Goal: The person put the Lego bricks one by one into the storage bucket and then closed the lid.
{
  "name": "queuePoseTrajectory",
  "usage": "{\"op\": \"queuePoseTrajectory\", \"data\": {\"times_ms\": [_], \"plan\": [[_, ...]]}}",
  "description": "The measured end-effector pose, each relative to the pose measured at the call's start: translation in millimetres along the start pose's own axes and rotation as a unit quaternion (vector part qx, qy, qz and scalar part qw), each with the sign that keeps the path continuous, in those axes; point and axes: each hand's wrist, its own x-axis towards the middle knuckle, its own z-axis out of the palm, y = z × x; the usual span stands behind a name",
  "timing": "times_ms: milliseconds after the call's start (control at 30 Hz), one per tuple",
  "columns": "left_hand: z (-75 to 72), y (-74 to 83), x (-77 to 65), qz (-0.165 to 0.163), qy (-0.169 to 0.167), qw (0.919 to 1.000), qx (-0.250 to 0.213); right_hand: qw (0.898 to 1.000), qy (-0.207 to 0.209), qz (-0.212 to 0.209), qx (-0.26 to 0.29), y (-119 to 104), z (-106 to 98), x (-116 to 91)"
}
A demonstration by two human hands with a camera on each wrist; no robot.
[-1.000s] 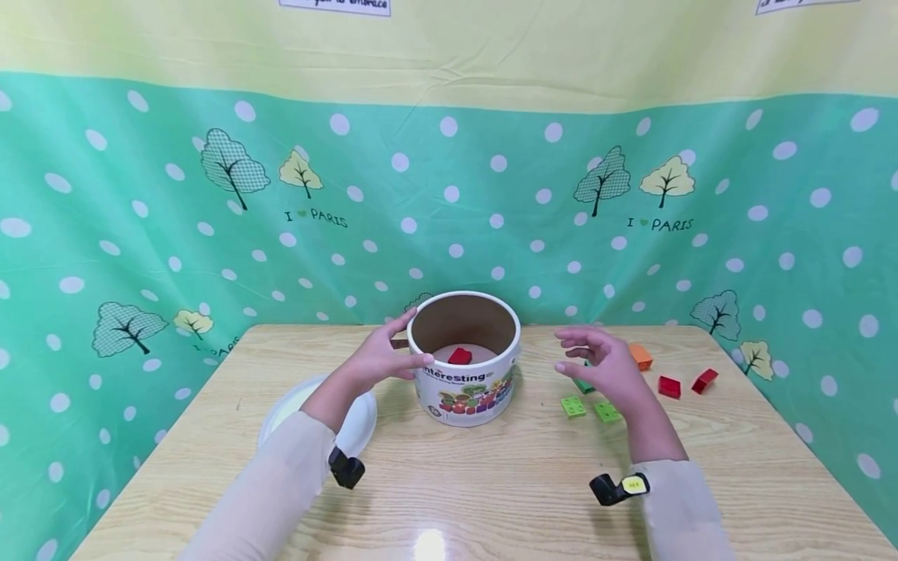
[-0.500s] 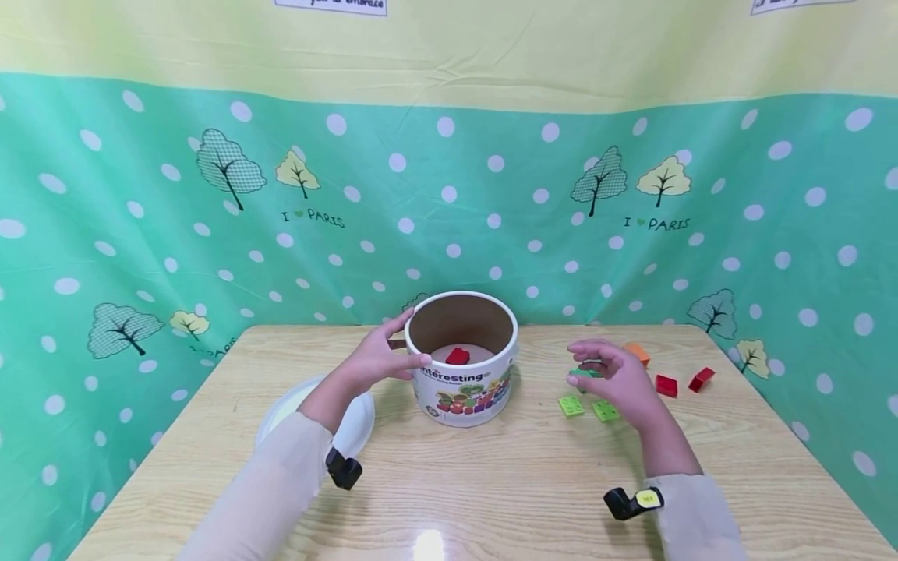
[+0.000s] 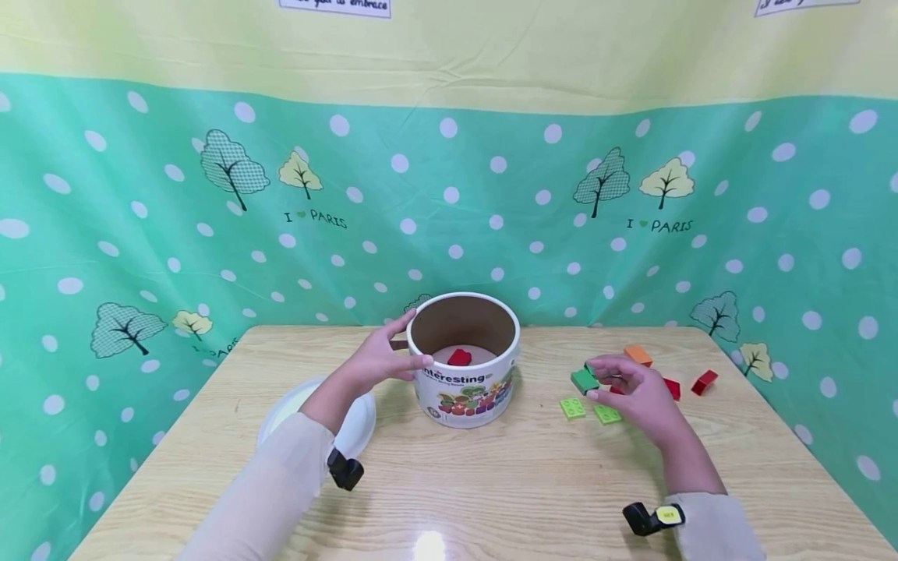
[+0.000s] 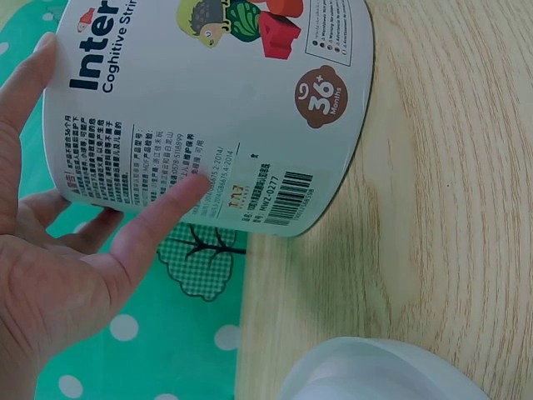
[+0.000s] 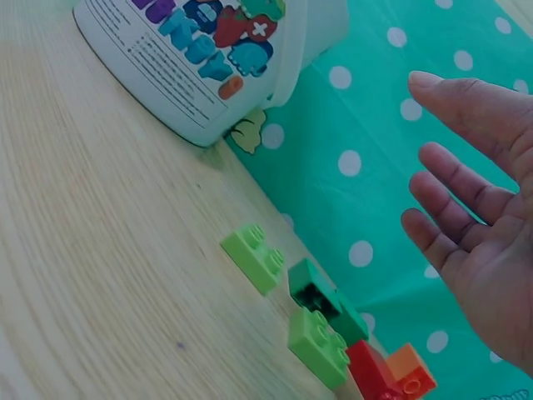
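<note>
A round white tub (image 3: 464, 399) with a printed label stands at the back middle. Inside it lies a red brick (image 3: 459, 357). My left hand (image 3: 380, 358) rests against the tub's left side, thumb straight across the label and index finger along the rim; in the left wrist view, other fingers are partly hidden behind the tub (image 4: 208, 108). My right hand (image 3: 641, 396) hovers with loosely bent, spread fingers beside a green brick (image 3: 585, 381). In the right wrist view that hand (image 5: 491, 200) holds nothing, above the green bricks (image 5: 321, 292).
Two light green bricks (image 3: 572, 408) lie nearer me. An orange brick (image 3: 638, 354) and several red bricks (image 3: 705, 382) are at the right, one partly behind my right hand. A white lid (image 3: 359, 425) lies under my left forearm. A patterned curtain (image 3: 463, 195) hangs behind the table.
My right hand has moved right and lower, away from the tub and toward the bricks, uncovering the green brick. My left hand and the tub have stayed put.
</note>
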Motion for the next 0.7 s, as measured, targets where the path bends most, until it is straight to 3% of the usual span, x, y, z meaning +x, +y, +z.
{"op": "queuePoseTrajectory", "data": {"times_ms": [367, 700], "plan": [[0.5, 1.1, -1.4, -0.001, 0.002, 1.0000, -0.003, 1.000, -0.004, 0.003, 0.007, 15.7, -13.9, -5.6], [1.0, 1.8, -0.7, -0.009, 0.003, 1.0000, 0.000, 0.998, -0.043, 0.052, -0.013, 36.7, -27.1, -9.2]]}}
